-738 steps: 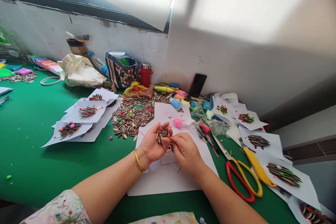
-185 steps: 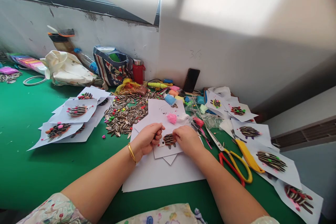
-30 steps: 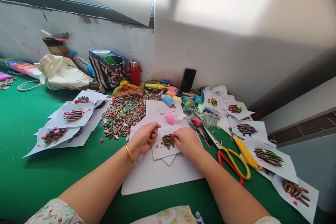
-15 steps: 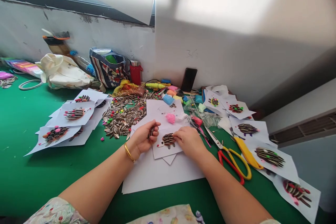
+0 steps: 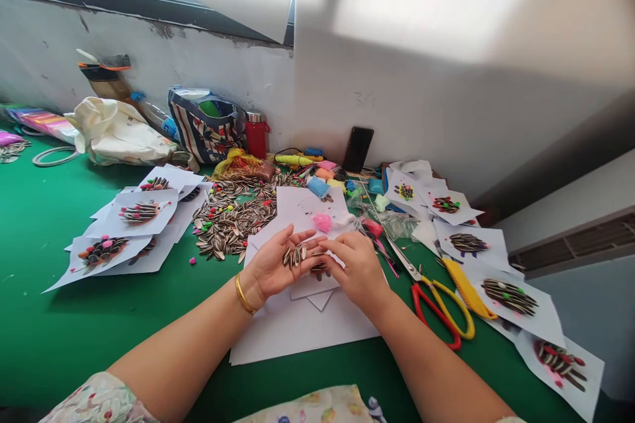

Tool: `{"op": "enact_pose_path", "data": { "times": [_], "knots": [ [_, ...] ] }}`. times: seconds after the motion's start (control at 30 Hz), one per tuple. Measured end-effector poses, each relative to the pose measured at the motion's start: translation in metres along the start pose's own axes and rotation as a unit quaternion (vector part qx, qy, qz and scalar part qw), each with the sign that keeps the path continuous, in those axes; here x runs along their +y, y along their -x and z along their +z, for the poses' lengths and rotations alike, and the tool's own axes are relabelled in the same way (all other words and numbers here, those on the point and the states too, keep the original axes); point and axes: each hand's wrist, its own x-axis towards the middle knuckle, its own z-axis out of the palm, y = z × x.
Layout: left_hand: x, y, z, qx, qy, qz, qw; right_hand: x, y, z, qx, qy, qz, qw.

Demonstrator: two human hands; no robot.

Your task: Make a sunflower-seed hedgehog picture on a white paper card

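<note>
My left hand (image 5: 278,258) is turned palm up with its fingers loosely extended, cradling several striped sunflower seeds (image 5: 294,256). Its fingertips reach over a white card (image 5: 312,285) and hide most of the seed hedgehog picture on it; only a dark bit shows below them. Close against those fingertips, my right hand (image 5: 358,271) pinches a sunflower seed (image 5: 319,253) between thumb and fingers. Beneath the card lie larger white sheets (image 5: 297,337). A pink lump of clay (image 5: 322,221) sits on the paper just beyond both hands.
A heap of sunflower seeds (image 5: 233,215) spreads behind my left hand. Finished cards (image 5: 143,213) are stacked at left, and more cards (image 5: 510,295) line the right side. Red-and-yellow scissors (image 5: 439,307) lie right of my arm. A phone (image 5: 358,149) leans against the wall.
My left hand has uncurled and moved right over the card, baring the seeds in its palm. My right hand has come off the hedgehog picture to the left fingertips.
</note>
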Motion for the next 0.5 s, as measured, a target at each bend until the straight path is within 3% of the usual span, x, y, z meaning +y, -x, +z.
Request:
{"op": "enact_pose_path", "data": {
  "times": [0.1,0.23,0.33,0.5],
  "knots": [
    [-0.001,0.002,0.001,-0.014,-0.008,-0.013,1.000,-0.001,-0.001,0.001,-0.016,-0.019,0.003,1.000],
    [-0.001,0.003,0.004,-0.018,-0.002,-0.008,1.000,0.002,-0.001,-0.003,0.013,-0.063,0.012,0.998],
    [0.004,0.000,0.003,0.018,0.005,0.018,1.000,0.012,-0.002,-0.009,0.022,-0.062,0.041,0.997],
    [0.013,-0.009,-0.005,0.100,0.020,0.064,0.993,0.030,-0.005,-0.013,-0.101,-0.015,0.087,0.991]
  ]
}}
